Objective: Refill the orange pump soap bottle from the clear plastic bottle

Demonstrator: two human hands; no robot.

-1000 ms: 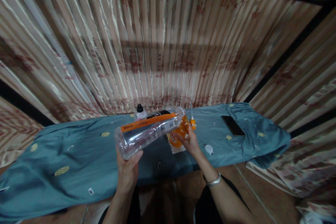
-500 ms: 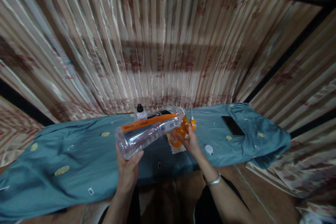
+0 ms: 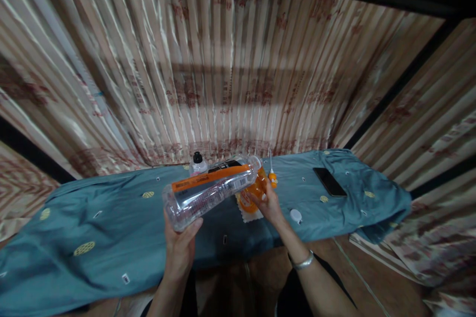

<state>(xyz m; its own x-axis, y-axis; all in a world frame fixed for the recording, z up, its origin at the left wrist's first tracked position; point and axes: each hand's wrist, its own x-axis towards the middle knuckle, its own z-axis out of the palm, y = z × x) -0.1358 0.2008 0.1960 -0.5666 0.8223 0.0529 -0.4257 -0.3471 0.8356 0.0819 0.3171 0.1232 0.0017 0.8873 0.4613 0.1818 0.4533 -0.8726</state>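
1. Pleated beige curtains with reddish print [image 3: 238, 84] hang behind a long worktop [image 3: 111, 228] draped in teal cloth.
2. Near the middle, the left hand [image 3: 180, 245] grips a large clear plastic bottle with an orange-and-grey label [image 3: 208, 193]; its fingers wrap the base, thumb along the near side.
3. Just right of that bottle's neck, the right hand [image 3: 271, 205] has its fingers closed around a translucent orange bottle [image 3: 254, 194].
4. Tilted, the clear bottle has its long axis running from the left palm away and rightward. Its neck overlaps the orange bottle's top in view; I cannot tell whether they touch. The right hand is nearer this neck, the left hand the base.
5. Under the orange bottle, a white scallop-edged mat [image 3: 252, 217] shows near the worktop's front edge.
6. Beyond the clear bottle stands a small black-capped bottle [image 3: 198, 163]; behind the right hand is a small orange-and-white object with a thin stem [image 3: 272, 178].
7. Rightward lie a round white lid [image 3: 296, 216], near the forearm, and a black phone [image 3: 329, 181], farther off; the widest stretch of cloth runs left.
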